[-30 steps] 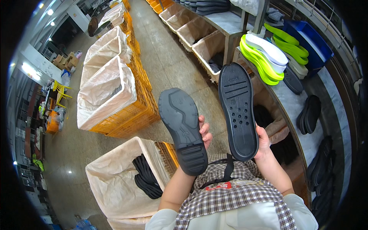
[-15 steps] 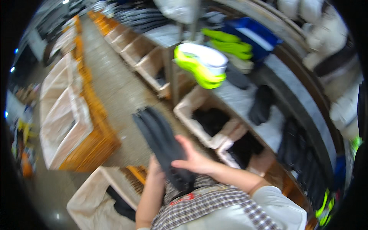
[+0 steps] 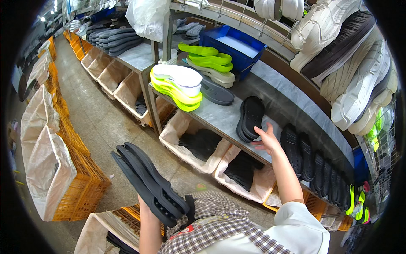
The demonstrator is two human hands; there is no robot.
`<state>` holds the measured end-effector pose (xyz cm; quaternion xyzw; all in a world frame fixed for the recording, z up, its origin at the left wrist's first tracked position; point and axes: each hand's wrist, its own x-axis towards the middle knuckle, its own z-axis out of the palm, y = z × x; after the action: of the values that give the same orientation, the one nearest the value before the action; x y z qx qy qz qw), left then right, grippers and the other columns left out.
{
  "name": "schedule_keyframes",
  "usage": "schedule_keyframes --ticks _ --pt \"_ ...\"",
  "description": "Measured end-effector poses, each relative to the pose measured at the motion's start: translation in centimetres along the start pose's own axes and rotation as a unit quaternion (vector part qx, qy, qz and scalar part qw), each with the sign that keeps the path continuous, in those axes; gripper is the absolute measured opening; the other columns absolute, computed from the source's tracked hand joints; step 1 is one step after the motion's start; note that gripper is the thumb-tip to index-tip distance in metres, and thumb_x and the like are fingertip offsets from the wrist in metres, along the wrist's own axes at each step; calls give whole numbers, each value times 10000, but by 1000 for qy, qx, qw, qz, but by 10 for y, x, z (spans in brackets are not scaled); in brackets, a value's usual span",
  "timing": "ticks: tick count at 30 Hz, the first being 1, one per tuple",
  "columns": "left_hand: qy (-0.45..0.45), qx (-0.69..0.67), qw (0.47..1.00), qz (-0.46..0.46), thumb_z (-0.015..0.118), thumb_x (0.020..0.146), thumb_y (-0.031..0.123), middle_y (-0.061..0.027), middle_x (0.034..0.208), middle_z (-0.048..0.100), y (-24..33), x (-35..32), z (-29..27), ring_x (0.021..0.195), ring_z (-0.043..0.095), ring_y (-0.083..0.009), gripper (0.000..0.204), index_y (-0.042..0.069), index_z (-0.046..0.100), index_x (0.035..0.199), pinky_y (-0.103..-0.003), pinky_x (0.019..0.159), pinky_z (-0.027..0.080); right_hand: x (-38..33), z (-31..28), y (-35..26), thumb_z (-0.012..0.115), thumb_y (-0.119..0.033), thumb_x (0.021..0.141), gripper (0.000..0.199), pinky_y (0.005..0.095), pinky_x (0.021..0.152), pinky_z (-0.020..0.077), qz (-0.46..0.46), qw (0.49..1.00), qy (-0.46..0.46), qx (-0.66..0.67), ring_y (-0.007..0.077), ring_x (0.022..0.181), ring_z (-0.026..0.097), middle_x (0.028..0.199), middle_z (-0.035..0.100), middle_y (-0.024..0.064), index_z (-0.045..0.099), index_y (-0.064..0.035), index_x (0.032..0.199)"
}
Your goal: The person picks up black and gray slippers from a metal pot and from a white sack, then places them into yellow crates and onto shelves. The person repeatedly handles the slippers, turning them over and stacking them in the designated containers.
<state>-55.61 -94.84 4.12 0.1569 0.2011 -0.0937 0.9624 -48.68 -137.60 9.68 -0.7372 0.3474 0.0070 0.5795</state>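
A stack of several black shoe soles [image 3: 150,182] leans tilted in front of my apron. My left hand [image 3: 144,206] grips it from below, its fingers mostly hidden behind the soles. Over the grey shelf top, my right hand [image 3: 268,140] is stretched out with its fingers apart, holding nothing. Its fingertips overlap the near end of a small stack of black soles [image 3: 251,116]; I cannot tell whether they touch. Just right of this hand starts a row of black soles [image 3: 302,152] along the shelf. Left of it lies a dark grey sole [image 3: 216,90].
White and lime soles [image 3: 176,84] are piled at the shelf's front edge, with more lime soles [image 3: 207,57] beside a blue bin [image 3: 232,42]. Cloth-lined baskets [image 3: 169,127] with black soles sit beneath. Orange baskets [image 3: 86,182] line the aisle's left. Pale shoe soles [image 3: 359,84] hang at upper right.
My right hand has left the held soles and reached out to the right over the shelf. The left hand keeps the stack, now lower and further left. The view has shifted rightward.
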Motion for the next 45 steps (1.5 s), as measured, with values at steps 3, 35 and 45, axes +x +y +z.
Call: schedule_keyframes --ticks 3,35,45 --pt "-17 -4 1000 9 513 922 370 -101 873 635 -4 2 7 731 632 -246 316 83 600 1021 -385 619 549 1 11 10 649 -219 825 800 441 701 516 31 982 -10 183 289 919 581 1225 473 162 136 -169 1438" --pt "-109 874 473 -19 788 616 361 -277 1252 469 13 16 -115 1156 474 -414 1132 -26 120 1444 -498 1028 330 -86 290 65 780 -347 672 992 484 1026 333 -498 512 -547 -437 379 1249 395 1376 389 218 248 27 1421" --pt "34 825 545 144 779 649 464 -229 1434 304 -45 102 -169 1339 281 -393 965 -2 326 1362 -586 1067 206 56 270 146 727 -61 596 683 450 814 466 -438 705 -261 -493 384 953 544 1012 577 214 448 -6 1218"
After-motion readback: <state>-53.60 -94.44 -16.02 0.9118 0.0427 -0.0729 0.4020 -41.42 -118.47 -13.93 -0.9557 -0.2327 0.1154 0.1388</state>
